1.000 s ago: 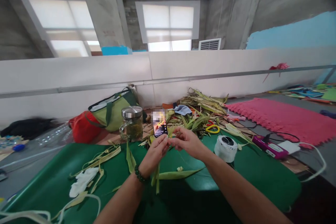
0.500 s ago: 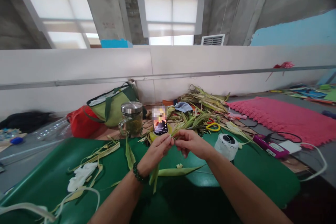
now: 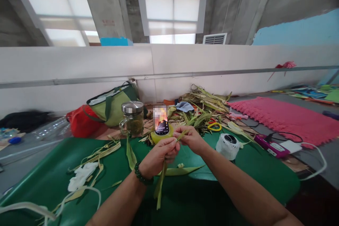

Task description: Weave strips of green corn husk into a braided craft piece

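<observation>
My left hand point(image 3: 162, 153), with a dark bead bracelet point(image 3: 141, 173) at its wrist, pinches a bundle of corn husk strips point(image 3: 160, 189) whose long ends hang below it. Touching the left fingertips, my right hand point(image 3: 192, 138) is closed on the upper end of the same strips. Just behind the hands a phone point(image 3: 161, 123) leans upright in a yellow roll point(image 3: 159, 137). Another husk leaf point(image 3: 182, 171) lies on the green mat point(image 3: 206, 197) under my hands. The fingers partly hide the spot where the strips meet.
A lidded glass jar point(image 3: 132, 120) stands left of the phone. A heap of husks point(image 3: 203, 102) and yellow-handled scissors point(image 3: 215, 127) lie behind. At right are a white roll point(image 3: 227, 146) and a purple power strip point(image 3: 271, 146); at left, crumpled tissue point(image 3: 82, 176) and a white cable point(image 3: 29, 206).
The strips now hang lower and further below my left hand. Their upper end, which pointed up past the fingers, is now folded in between both hands. My right hand has shifted slightly upward.
</observation>
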`<state>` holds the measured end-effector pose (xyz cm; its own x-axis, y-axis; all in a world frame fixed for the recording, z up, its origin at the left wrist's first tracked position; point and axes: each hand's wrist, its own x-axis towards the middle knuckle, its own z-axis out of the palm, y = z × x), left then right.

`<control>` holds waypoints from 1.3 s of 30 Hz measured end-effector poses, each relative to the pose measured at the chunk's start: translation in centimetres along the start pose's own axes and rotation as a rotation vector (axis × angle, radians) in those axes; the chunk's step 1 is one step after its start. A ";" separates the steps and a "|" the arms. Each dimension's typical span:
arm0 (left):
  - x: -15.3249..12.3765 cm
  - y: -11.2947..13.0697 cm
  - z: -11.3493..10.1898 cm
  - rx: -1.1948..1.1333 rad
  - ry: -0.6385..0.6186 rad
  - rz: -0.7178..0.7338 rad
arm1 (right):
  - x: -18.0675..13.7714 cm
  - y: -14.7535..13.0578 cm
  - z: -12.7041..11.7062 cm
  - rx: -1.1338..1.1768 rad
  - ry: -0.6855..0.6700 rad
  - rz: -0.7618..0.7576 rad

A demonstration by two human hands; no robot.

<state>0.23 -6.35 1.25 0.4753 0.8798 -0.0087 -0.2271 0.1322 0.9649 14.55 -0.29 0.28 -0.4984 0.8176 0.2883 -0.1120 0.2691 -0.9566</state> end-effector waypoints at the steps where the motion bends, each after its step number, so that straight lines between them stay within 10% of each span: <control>1: 0.1 0.0 0.0 0.017 0.024 0.019 | -0.1 0.1 0.1 -0.040 0.024 -0.029; 11: 0.8 -0.8 0.3 0.278 0.240 0.207 | -1.3 0.8 -0.1 -0.491 0.208 -0.238; 18: 1.4 -1.9 -0.9 0.990 0.534 0.368 | -4.1 -0.7 1.4 -1.291 0.002 -0.389; 21: 1.0 -1.8 -0.7 1.075 0.378 0.250 | -3.6 -2.8 0.1 -1.391 -0.237 -0.369; 25: 0.2 -0.6 -0.6 0.766 -0.141 0.106 | -0.9 -3.9 -2.9 -0.842 -0.439 -0.312; 31: 0.0 0.8 -1.5 0.342 0.061 0.183 | 0.6 -1.7 -4.8 -0.466 -0.221 -0.175; 36: -0.1 1.3 -2.9 0.959 -0.280 -0.016 | 0.2 -4.2 -8.2 -0.719 -0.037 -0.084; 39: -0.1 0.8 -3.6 1.384 -0.069 -0.184 | -0.5 -7.4 -10.4 -0.921 0.227 -0.132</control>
<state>-3.05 -4.72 1.08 0.4554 0.8702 -0.1882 0.8365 -0.3460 0.4249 24.54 2.61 7.61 -0.3405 0.8050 0.4858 0.6131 0.5819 -0.5344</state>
